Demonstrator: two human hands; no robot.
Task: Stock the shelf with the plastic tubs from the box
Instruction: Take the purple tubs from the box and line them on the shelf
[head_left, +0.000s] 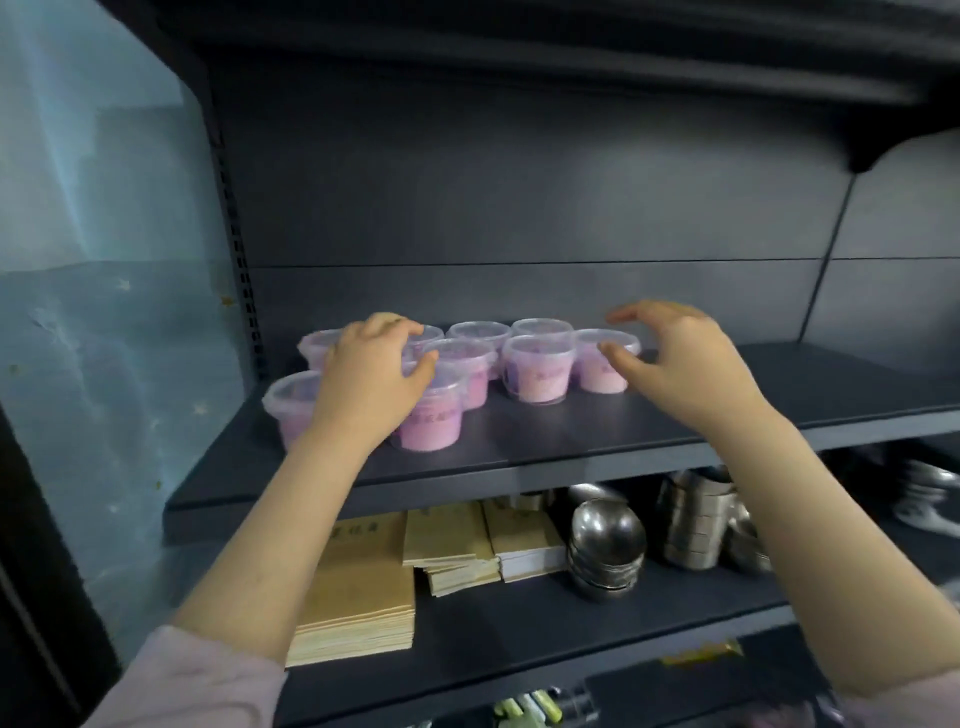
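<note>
My left hand (371, 376) covers the lids of the nearest tubs (434, 428), so I can't tell whether it grips one. Their labels are too blurred to read.

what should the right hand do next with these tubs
Probably close the right hand on the rightmost tub and square it with the row: that hand hovers open just beside it, holding nothing, while the left hand lies over the tubs at the left of the shelf.
</note>
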